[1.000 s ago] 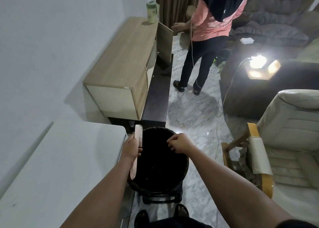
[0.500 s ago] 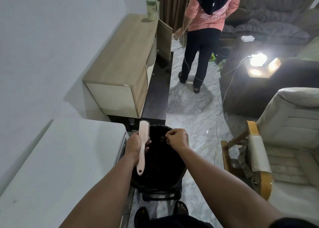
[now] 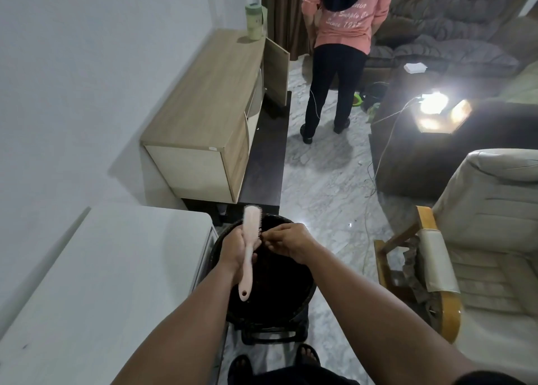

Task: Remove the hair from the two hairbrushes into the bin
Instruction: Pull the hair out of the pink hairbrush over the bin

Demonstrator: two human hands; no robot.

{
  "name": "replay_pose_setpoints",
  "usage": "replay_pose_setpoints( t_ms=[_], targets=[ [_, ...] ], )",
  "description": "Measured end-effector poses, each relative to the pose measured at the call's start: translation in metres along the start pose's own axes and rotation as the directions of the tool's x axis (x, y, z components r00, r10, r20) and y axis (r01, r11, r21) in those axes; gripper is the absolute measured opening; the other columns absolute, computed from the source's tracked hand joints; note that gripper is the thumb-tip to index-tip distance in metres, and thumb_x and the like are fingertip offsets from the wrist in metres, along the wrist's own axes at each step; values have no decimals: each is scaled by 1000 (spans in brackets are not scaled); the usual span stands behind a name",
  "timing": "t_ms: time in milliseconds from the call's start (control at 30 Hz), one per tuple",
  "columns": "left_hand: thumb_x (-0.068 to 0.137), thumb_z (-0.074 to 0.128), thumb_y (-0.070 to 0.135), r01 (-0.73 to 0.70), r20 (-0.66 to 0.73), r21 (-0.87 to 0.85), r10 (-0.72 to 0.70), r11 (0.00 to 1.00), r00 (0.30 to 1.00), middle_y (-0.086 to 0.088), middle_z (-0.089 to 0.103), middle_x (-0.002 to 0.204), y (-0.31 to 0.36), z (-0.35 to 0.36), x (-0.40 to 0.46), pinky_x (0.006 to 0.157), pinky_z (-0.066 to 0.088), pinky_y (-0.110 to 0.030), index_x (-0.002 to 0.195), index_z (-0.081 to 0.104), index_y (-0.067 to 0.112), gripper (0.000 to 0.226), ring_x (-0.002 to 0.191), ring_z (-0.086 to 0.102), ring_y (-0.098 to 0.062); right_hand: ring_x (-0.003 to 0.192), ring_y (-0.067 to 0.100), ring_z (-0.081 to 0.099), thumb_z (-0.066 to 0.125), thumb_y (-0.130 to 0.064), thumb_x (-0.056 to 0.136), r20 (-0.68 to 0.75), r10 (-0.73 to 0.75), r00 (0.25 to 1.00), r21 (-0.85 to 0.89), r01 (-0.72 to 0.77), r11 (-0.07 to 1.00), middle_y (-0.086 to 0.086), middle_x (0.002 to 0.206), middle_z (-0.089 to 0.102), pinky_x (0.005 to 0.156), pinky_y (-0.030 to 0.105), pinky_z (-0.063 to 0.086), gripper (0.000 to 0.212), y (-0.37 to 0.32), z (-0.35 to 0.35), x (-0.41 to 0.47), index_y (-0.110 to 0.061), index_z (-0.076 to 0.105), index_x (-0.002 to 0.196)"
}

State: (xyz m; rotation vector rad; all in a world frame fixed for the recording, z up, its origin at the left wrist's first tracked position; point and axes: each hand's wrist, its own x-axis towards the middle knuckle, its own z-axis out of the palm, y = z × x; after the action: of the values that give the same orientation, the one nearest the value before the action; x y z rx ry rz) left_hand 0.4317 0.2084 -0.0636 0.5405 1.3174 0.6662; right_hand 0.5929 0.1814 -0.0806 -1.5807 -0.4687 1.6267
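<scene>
Two hands meet over the black bin (image 3: 294, 303) in the head view: the left hand (image 3: 236, 249) has its grip clamped on a pink hairbrush (image 3: 249, 240), while the right hand (image 3: 286, 242) pinches its fingers together at the bristles.

A single head-worn view looks forward and steeply down from above the black bin (image 3: 263, 303), close over it. The bin sits low at centre; the white counter (image 3: 96, 282) runs left of it, the marble floor (image 3: 326, 181) stretches beyond it.
</scene>
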Motion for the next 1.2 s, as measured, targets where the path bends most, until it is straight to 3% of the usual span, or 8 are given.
replay_pose_setpoints(
  t_ms=[133,267,367,467,567,767,967,1200],
  targets=[
    [108,32,19,52,-12,-96,-54,994,998,-22,51,148,1,-18,2,33,42,-20,154,44,7,49,126,64,-39,67,30,68,75,18,79,-263,-65,963,-276,-10,961,15,66,73,68,35,62,20,15,-34,13,2,75,67],
    [107,33,17,103,6,-60,-103,993,995,-19,62,112,6,-12,-6,37,49,-23,125,60,3,35,94,67,-34,86,20,70,67,5,87,-74,-199,977,-502,136,854,3,98,74,64,23,57,35,15,-11,4,-7,76,118],
    [105,36,17,123,63,14,-123,992,990,-13,65,90,4,2,-9,42,53,-24,102,68,6,33,70,59,-23,96,15,76,80,-8,80,180,-270,946,-580,324,748,1,102,80,87,29,61,32,18,16,0,-16,80,111],
    [103,35,16,141,97,67,-147,988,984,-14,62,97,2,-1,-9,39,47,-22,100,66,8,33,75,65,-30,70,17,70,79,-14,84,88,-209,974,-729,205,653,2,74,77,74,31,59,6,23,5,8,-17,83,82],
    [105,33,20,159,111,29,-161,987,981,-13,66,118,3,-16,-8,34,41,-19,123,62,8,36,92,78,-34,89,27,73,61,-10,87,-88,-167,982,-910,-11,415,8,93,78,79,34,61,21,20,-14,9,-9,81,94],
    [106,35,19,91,60,120,-99,989,993,-12,70,108,4,-17,-8,41,44,-22,109,68,20,33,83,72,-24,93,16,71,76,-20,92,51,29,998,-348,-9,937,1,102,76,74,29,55,31,6,-7,-5,-21,74,123],
    [103,38,16,12,102,189,-32,982,994,-9,73,92,2,-1,-11,39,40,-20,108,72,17,35,78,74,-22,64,26,69,68,-2,85,-97,-149,984,-486,84,870,12,75,75,58,30,58,16,14,12,5,-14,78,80],
    [98,46,14,-155,118,321,123,934,985,-6,75,85,4,3,-8,56,46,-27,101,79,21,34,74,66,-18,63,13,70,88,-27,82,-131,-361,923,-365,294,883,7,80,79,55,28,57,14,8,28,2,-21,77,88]
  ],
)
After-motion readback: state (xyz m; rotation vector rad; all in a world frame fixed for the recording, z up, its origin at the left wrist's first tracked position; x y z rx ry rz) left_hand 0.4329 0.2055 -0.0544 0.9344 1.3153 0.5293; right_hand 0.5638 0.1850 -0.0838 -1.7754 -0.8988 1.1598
